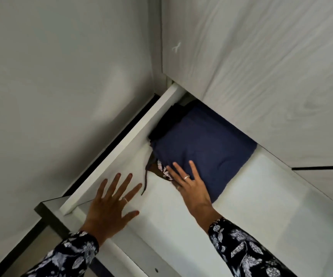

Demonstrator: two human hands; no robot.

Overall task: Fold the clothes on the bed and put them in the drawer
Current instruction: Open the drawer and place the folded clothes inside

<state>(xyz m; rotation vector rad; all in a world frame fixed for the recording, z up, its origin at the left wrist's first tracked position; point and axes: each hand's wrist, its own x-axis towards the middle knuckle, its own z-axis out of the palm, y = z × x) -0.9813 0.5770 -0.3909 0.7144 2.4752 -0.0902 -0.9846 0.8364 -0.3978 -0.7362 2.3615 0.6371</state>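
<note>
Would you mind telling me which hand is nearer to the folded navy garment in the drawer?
Right. The right hand rests with straight fingers on the near corner of the folded navy garment. The left hand is spread over the bare drawer floor beside it, clear of the garment.

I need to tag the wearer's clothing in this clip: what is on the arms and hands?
Both arms wear long dark navy-black sleeves printed with white leaves and flowers. The left hand has a ring and reddish nail polish. The right hand also wears a ring.
</note>
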